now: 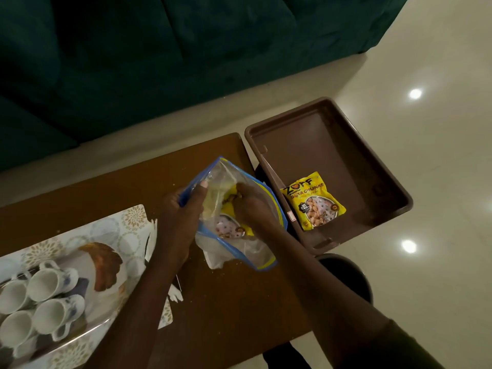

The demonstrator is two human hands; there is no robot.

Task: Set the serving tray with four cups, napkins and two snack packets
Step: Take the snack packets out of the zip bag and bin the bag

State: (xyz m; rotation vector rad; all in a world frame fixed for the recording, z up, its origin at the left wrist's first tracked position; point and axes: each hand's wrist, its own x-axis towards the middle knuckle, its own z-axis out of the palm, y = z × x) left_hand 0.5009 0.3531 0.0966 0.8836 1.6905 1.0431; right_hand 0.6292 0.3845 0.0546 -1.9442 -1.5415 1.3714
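Note:
A clear zip bag (247, 250) with a blue and yellow edge lies on the wooden table (229, 310). My left hand (183, 211) grips its open mouth. My right hand (253, 203) reaches inside the bag and closes on a yellow snack packet (226, 222). A second yellow snack packet (312, 201) lies in the brown tray (383, 166) at the right. Several white cups (50, 283) stand on a patterned serving tray (127, 225) at the lower left. White napkin material shows at the bag's lower end.
A dark green sofa (159, 54) fills the far side. The brown tray rests on a dark stool (351, 272) beside the table's right end. Glossy cream floor (439, 102) lies to the right.

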